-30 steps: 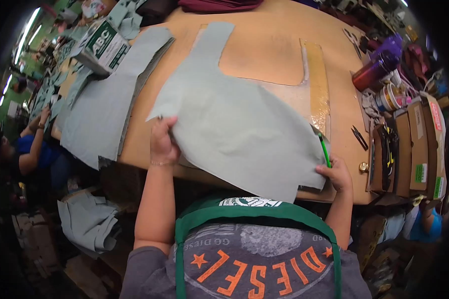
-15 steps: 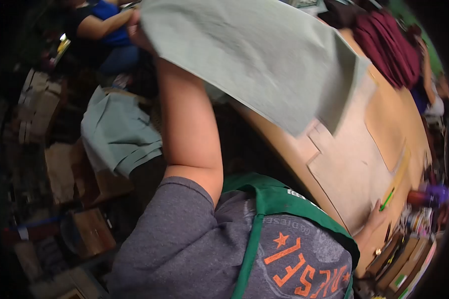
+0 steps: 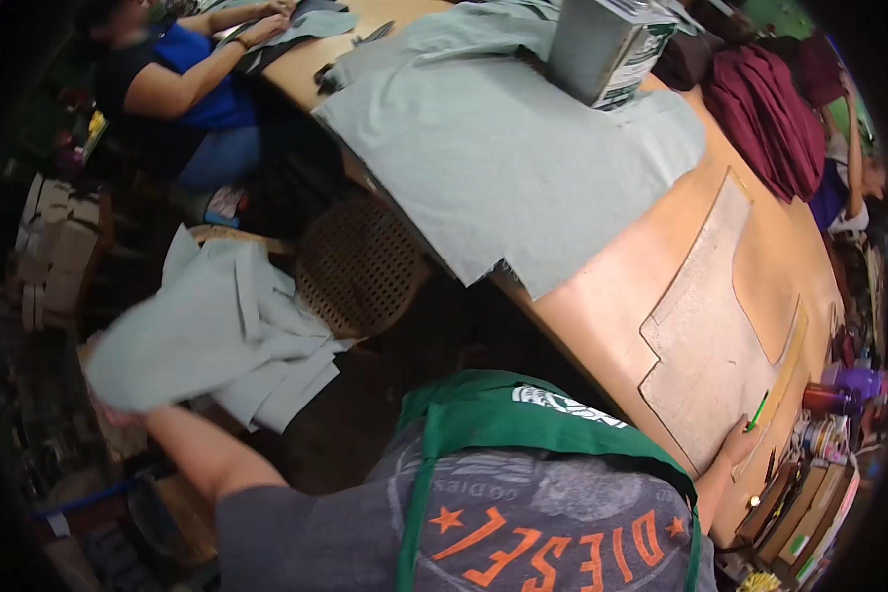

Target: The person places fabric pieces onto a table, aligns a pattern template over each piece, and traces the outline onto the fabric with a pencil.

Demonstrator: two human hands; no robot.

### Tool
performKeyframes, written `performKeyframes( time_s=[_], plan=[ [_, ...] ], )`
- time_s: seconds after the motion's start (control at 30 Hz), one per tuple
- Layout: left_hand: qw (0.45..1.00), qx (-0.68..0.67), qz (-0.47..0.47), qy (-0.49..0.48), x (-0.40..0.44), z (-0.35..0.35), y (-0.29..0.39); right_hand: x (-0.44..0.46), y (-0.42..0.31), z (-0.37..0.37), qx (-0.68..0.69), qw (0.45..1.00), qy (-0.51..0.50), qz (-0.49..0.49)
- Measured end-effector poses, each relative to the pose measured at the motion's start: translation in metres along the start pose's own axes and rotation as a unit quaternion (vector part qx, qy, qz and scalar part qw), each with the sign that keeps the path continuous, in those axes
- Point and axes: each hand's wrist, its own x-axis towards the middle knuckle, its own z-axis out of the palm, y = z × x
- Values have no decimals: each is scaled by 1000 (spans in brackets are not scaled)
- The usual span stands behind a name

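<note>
My left hand (image 3: 118,412) is closed on one end of a grey-green fabric piece (image 3: 163,345), over a heap of similar pieces (image 3: 266,345) beside a woven cane seat (image 3: 360,261). Fabric hides part of its fingers. At the table's near right edge, my right hand (image 3: 738,439) holds a green pen (image 3: 758,409) and rests by the lower end of a pale flat pattern board (image 3: 701,345). More grey-green fabric (image 3: 533,187) lies on the table, its notched corner over the edge, with a metal can (image 3: 612,49) standing on it.
A co-worker (image 3: 187,84) handles fabric at the upper left. Dark red cloth (image 3: 768,118) is piled at the far side, near another person (image 3: 853,178). A purple bottle (image 3: 853,390), a tub and cardboard boxes (image 3: 799,523) line the right edge.
My left hand has carried the fabric piece off the table and down to the heap at the left. My right hand stays by the board with the pen. The view has turned left.
</note>
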Motion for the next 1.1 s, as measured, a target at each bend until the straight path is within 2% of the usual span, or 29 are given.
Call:
performKeyframes(
  time_s=[0.03, 0.07, 0.1, 0.13, 0.17, 0.2, 0.23, 0.27, 0.3, 0.33, 0.37, 0.4, 0.43, 0.47, 0.5, 0.53, 0.57, 0.6, 0.67, 0.77, 0.8, 0.83, 0.87, 0.93, 0.97, 1.07, 1.1],
  plan=[
    [976, -205, -65, 39, -9, -34, -30, -2, -1, 0, 3, 1000, -6, 1],
    [952, -284, -95, 58, -21, -69, -62, -3, 3, 2, 15, 1000, -5, 3],
    [927, -316, -176, 95, -49, -78, -64, 0, 11, 6, 26, 1000, -6, 0],
    [929, -275, -238, 65, -79, -91, -74, 5, 15, 10, 39, 999, -9, -9],
    [927, -185, -314, 91, -94, -106, -96, 9, 24, 13, 10, 1000, 2, -23],
    [869, -196, -454, 31, -94, -136, -143, 13, 32, 20, -12, 999, 9, -48],
    [831, -112, -540, 76, -108, -145, -167, 17, 35, 24, 19, 998, 14, -56],
    [864, 59, -499, 35, -151, -123, -127, 24, 32, 31, 23, 997, 19, -70],
    [801, 226, -554, 29, -150, -132, -152, 24, 26, 35, 13, 997, 31, -75],
    [830, 357, -428, 3, -137, -145, -186, 24, 19, 36, 4, 996, 44, -77],
    [764, 596, -172, 175, -148, -142, -197, 22, 12, 40, -2, 996, 50, -78],
    [821, 511, -14, 255, -156, -111, -141, 20, 5, 44, -7, 995, 54, -79],
    [834, 468, 133, 258, -158, -77, -86, 16, -1, 48, -10, 995, 58, -77],
    [820, 446, 263, 243, -163, -43, -42, 12, -5, 51, -11, 995, 60, -76],
    [853, 384, 324, 143, -171, -7, 4, 11, -7, 52, -13, 995, 61, -75],
    [872, 305, 374, 77, -178, 26, 20, 10, -10, 54, -14, 995, 60, -74],
    [867, 304, 394, -13, -195, 57, 47, 9, -12, 56, -13, 995, 60, -73],
    [885, 229, 388, -119, -215, 88, 65, 8, -13, 58, -13, 996, 58, -72],
    [829, 371, 347, -235, -243, 118, 106, 7, -17, 65, -11, 996, 51, -67],
    [888, 379, 249, -75, -197, 122, 42, 4, -19, 68, -7, 998, 43, -50],
    [878, 449, 162, -16, -170, 108, 30, 5, -20, 69, -7, 998, 43, -46],
    [873, 467, 134, 55, -136, 85, 4, 4, -19, 68, -8, 998, 40, -43],
    [912, 408, 5, 33, -97, 53, -5, 5, -20, 68, -11, 998, 39, -42],
    [861, 502, 7, 76, -42, 1, -40, 6, -19, 65, -17, 998, 41, -38],
    [848, 529, 7, 39, -30, -11, -32, 5, -22, 64, -17, 998, 41, -40],
    [896, 439, 5, -61, 11, -12, -34, 5, -26, 65, -25, 998, 41, -45],
    [899, 427, 30, -93, 19, -3, -32, 4, -27, 64, -28, 998, 40, -50]
  ],
)
